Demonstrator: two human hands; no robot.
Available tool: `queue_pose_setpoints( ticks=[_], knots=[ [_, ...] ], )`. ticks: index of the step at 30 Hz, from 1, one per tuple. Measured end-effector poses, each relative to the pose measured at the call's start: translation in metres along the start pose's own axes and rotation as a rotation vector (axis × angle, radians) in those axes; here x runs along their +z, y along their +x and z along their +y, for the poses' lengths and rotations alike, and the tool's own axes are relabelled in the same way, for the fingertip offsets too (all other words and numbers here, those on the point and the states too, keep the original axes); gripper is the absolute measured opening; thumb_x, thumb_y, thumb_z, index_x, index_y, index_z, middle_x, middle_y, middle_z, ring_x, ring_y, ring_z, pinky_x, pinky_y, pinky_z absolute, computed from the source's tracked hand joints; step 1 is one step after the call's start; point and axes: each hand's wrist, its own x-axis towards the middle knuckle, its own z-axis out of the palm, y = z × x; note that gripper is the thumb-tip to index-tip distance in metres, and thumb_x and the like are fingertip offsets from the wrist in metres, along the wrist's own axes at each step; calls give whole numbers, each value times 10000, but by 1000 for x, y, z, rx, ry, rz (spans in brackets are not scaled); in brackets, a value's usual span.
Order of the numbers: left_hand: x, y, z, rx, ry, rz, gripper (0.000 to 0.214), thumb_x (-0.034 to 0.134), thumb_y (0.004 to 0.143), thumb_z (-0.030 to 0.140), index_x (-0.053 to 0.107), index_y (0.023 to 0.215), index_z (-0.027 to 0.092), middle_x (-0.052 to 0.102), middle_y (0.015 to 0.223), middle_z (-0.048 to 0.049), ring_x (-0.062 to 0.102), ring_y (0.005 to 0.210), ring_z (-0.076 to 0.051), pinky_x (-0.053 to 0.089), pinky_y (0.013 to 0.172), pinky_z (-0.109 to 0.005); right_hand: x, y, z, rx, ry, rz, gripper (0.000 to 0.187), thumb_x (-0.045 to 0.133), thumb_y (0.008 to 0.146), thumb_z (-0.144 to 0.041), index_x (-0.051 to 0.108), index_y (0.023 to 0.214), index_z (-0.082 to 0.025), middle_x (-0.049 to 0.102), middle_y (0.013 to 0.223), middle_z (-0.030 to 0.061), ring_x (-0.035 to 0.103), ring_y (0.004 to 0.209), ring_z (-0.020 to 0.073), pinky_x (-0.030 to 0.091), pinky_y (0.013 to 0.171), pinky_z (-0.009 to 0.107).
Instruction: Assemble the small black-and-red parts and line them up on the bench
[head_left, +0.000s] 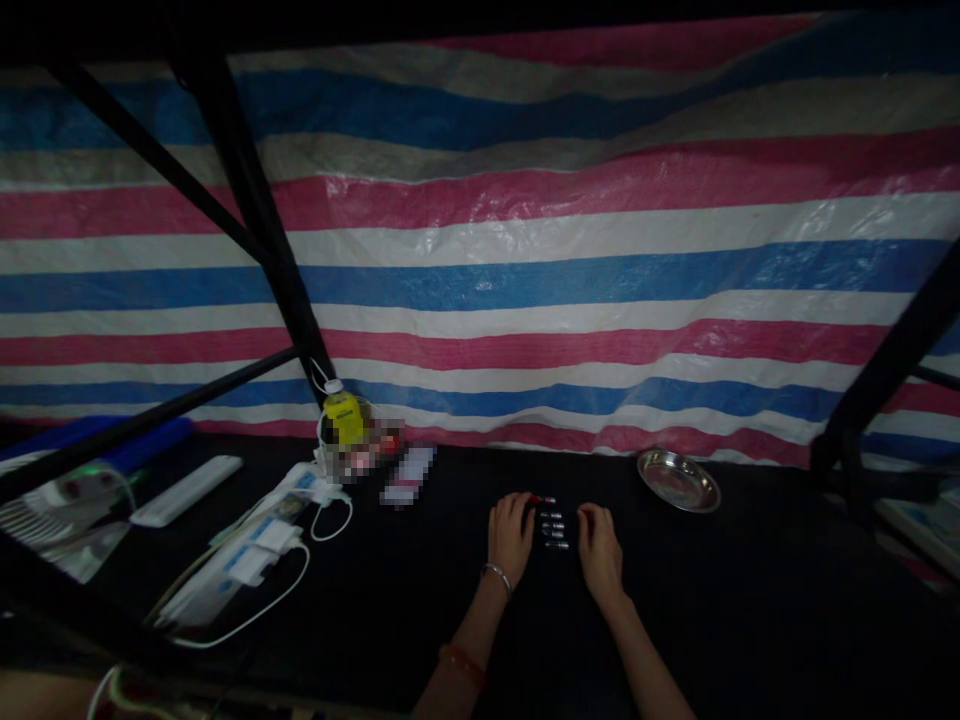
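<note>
Single view, 1 head-worn camera. It looks forward and slightly down from the person's own position, across a dark table [450,620] toward a striped tarpaulin [525,250] that fills the upper 2 thirds of the frame. The forearms enter from the bottom edge, and the left hand [511,532] and right hand [600,545] lie low and near centre, at arm's length. Dark frame bars [255,220] cross the left foreground, close to the lens.

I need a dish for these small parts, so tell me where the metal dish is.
In the head view the metal dish sits on the black table, to the right of the right hand and the small parts, near the striped tarp.
</note>
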Motion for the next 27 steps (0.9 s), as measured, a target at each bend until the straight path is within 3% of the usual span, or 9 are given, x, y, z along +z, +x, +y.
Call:
queue_pose_setpoints(
  ticks=[3, 8, 18, 22, 27],
  knots=[
    [-2, -4, 8, 139, 12, -84, 327, 456, 863, 256, 526, 1182, 243, 604, 1106, -63, 529, 1034, -198, 409, 887, -359, 1, -8, -16, -118, 174, -86, 286, 327, 896, -384, 538, 954, -200, 560, 877, 55, 575, 800, 176, 459, 703, 285],
    [-3, -7, 5, 311, 3, -145, 396, 430, 828, 126, 537, 1191, 240, 634, 1084, -65, 555, 997, -193, 422, 858, -351, 10, -22, -39, -248, 339, -168, 222, 379, 887, -317, 556, 959, -204, 573, 880, 49, 570, 801, 155, 469, 732, 273],
    [-2, -8, -1, 288, -11, -181, 385, 412, 840, 149, 552, 1192, 217, 678, 983, -72, 599, 899, -187, 435, 832, -364, 13, -24, -43, -204, 407, -123, 186, 432, 860, -286, 593, 892, -199, 559, 778, 31, 541, 694, 142, 458, 633, 248],
    [-1, -5, 2, 188, -81, -106, 277, 465, 835, 198, 635, 1052, 222, 688, 942, -65, 600, 875, -197, 441, 798, -374, 12, -22, -43, -154, 429, -92, 201, 456, 854, -324, 607, 858, -192, 568, 767, 36, 540, 689, 144, 455, 638, 254],
    [-1, 5, -6, -179, -345, 214, 268, 492, 821, 371, 665, 860, 170, 672, 823, -73, 600, 754, -178, 475, 715, -330, 9, -17, -34, 12, 460, 86, 266, 492, 827, -410, 615, 874, -179, 599, 822, 57, 557, 762, 167, 456, 702, 292]
  ],
)
